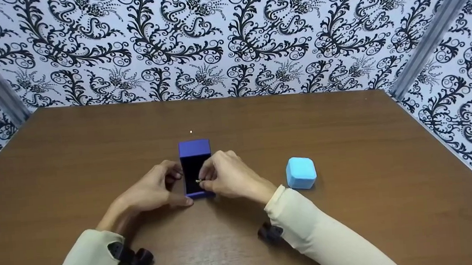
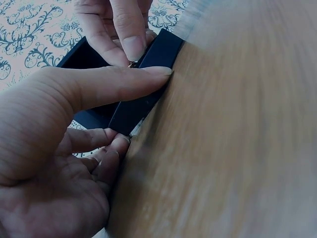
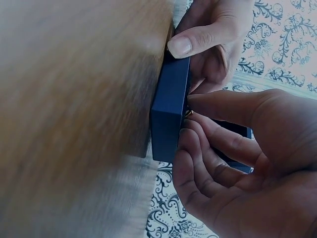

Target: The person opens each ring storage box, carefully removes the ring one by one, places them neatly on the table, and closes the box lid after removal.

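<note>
Head view: dark blue ring box [image 1: 195,169] sits open on the wooden table [image 1: 345,132], lid upright on the far side, between both hands. Left hand [image 1: 152,191] grips the box's left wall, thumb lying along the near edge, other fingers curled against the side; judged a bracing hold so the box doesn't slide. Right hand [image 1: 229,177] pinches a small gold ring [image 1: 198,181] between thumb and forefinger, right at the box's dark interior. Right wrist view shows the ring [image 3: 188,113] just at the rim of the box [image 3: 171,109], thumb above it, fingers curled below. Whether the ring is seated in the slot or just clear of it, cannot tell.

Light blue box [image 1: 301,172] stands shut, to the right of the pinch, apart from the right wrist. Room: open tabletop beyond the lid and to both sides of the grips; patterned walls well apart. Upright lid blocks the far side of the pinch, so the near side and above are the free directions.
</note>
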{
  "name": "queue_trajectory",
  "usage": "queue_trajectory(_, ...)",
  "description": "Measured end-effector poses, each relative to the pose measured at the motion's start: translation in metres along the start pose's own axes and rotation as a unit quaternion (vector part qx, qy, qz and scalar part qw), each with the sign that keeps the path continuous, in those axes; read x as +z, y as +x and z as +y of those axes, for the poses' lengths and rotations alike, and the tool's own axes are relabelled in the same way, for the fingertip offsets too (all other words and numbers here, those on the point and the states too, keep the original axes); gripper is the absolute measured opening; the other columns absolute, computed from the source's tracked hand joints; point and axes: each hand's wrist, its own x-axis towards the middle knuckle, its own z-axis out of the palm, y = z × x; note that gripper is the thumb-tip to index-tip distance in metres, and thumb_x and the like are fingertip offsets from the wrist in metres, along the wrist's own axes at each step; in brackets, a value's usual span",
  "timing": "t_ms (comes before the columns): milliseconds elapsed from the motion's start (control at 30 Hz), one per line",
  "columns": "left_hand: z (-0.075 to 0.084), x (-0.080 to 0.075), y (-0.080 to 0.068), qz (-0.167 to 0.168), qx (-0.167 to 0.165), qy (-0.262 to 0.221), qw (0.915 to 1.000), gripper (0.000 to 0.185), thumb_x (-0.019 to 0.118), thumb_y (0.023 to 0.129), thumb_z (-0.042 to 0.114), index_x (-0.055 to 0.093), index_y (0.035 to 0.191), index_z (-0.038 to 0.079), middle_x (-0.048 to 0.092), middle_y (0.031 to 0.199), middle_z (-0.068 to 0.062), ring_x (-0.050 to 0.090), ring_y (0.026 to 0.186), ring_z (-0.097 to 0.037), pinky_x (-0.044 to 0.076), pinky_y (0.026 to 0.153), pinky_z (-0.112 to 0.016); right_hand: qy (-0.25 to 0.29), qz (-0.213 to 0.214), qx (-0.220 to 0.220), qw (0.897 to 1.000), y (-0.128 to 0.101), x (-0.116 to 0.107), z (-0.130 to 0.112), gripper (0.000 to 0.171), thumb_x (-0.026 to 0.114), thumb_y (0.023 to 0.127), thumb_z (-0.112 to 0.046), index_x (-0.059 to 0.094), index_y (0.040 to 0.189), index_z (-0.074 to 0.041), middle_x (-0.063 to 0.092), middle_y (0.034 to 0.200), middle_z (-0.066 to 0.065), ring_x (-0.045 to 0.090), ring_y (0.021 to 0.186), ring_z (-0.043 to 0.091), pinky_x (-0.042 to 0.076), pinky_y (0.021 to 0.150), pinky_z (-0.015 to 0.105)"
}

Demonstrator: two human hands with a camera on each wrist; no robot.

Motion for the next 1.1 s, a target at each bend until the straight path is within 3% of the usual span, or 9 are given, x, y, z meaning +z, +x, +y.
queue_trajectory(1100,-0.0008,-0.0009,0.0001,-0.006,0.007,-0.003,0.9999,0.077,0.093,0.069,0.019,0.052,0.128,-0.009,0.053,0.117,-0.017,0.049,0.11,-0.032,0.039,0.098,-0.045,-0.007,0.007,-0.025,1.0,-0.0015,0.0009,0.0003,0.009,0.078,0.086,-0.006,0.076,0.079,-0.011,0.069,0.071,-0.006,0.062,0.069,0.005,0.051,0.069,0.024)
